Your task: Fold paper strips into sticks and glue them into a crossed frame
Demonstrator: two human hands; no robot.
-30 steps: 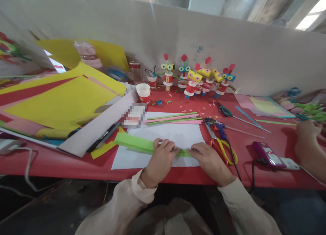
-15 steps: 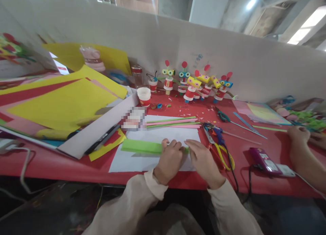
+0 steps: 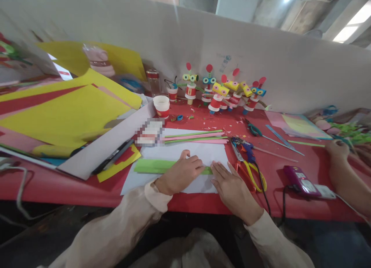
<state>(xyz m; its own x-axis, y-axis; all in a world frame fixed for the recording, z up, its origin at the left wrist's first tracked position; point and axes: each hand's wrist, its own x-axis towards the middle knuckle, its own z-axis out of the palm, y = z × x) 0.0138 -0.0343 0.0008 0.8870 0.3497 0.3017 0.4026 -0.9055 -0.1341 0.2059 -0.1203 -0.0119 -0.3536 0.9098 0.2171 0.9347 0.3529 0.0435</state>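
Note:
A folded strip of green paper (image 3: 153, 166) lies lengthwise across white paper (image 3: 133, 185) on the red-covered table. My left hand (image 3: 180, 174) presses on the strip's middle with curled fingers, the thumb raised at the far side. At the right end of the strip, my right hand (image 3: 236, 188) lies flat, fingers stretched out and fingertips on the paper. Part of the strip is hidden beneath my left hand. Just beyond it rest several narrow pink and green paper strips (image 3: 197, 136).
Yellow-handled scissors (image 3: 253, 175) and a blue glue gun (image 3: 248, 150) lie close to my right hand. Several paper-cup figures (image 3: 190, 91) stand at the back. Coloured sheets (image 3: 66, 113) fill the left. A purple device (image 3: 300, 181) and another person's arm (image 3: 342, 171) are at right.
My left hand has slid left along the green paper, its fingers still bent. My right hand has flattened and moved slightly toward me. The view has shifted a little.

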